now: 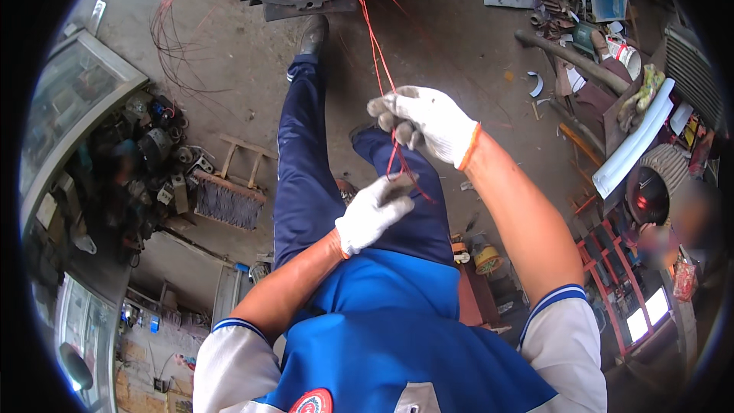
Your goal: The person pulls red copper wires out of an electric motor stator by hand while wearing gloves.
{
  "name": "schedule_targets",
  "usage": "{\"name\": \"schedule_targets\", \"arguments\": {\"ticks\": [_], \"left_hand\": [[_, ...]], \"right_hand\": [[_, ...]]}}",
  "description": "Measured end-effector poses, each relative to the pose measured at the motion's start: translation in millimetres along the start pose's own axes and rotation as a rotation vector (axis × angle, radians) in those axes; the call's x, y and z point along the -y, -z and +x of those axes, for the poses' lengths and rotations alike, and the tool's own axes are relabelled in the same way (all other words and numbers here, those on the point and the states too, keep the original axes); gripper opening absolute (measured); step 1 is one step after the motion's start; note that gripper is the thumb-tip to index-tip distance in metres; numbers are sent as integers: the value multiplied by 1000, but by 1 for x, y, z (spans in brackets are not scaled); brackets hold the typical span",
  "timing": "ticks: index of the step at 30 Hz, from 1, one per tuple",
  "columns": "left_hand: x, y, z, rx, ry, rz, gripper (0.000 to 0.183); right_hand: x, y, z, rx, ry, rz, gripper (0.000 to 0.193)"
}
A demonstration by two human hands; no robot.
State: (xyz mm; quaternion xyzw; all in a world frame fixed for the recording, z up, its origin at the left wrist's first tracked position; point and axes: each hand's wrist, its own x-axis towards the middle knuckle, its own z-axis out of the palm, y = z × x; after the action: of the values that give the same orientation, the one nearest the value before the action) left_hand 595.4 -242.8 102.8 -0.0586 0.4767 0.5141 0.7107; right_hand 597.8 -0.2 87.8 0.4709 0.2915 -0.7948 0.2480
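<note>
Thin red wires (373, 44) run from the rim of a round, ribbed motor stator (310, 1) at the top down to my hands. In a white work glove, my right hand (428, 118) is closed around the wires, its fingers curled over them. Lower and to the left, my left hand (376, 213), also gloved, pinches the wire ends above my lap. Between the two hands the wires form a narrow loop, and a loose end hangs to the right of my left fingers. More red wire lies coiled inside the stator.
Loose dark red wires (170, 46) trail over the floor left of the stator. A glass cabinet (80, 80) and motor parts stand at the left. Scrap, a long pipe (569, 61) and a pale curved strip (633, 141) lie at the right, beside a red metal rack (612, 283).
</note>
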Motion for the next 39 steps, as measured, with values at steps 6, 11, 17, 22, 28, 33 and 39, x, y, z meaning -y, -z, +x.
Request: {"name": "schedule_targets", "arguments": {"ticks": [6,11,17,22,28,33,39], "left_hand": [[-22,-21,17,-463,-113,-54,31],[-7,-15,17,-744,-480,716,20],[4,-2,12,-792,-694,905,12],[0,10,-5,-844,-547,703,13],[-16,37,-15,-885,-769,1156,28],[-27,28,-20,-761,-857,1524,48],[-22,13,-23,-766,-805,1223,37]], "right_hand": [[-13,4,1,62,119,30,27],[-27,-12,-9,-147,350,-376,46],[-100,-19,-17,-122,430,-557,52],[-82,-23,-26,-86,324,-632,30],[-52,-37,-37,-343,1031,-1404,18],[26,-59,-14,-274,1124,-1772,12],[82,-98,46,-123,544,-2181,19]]}}
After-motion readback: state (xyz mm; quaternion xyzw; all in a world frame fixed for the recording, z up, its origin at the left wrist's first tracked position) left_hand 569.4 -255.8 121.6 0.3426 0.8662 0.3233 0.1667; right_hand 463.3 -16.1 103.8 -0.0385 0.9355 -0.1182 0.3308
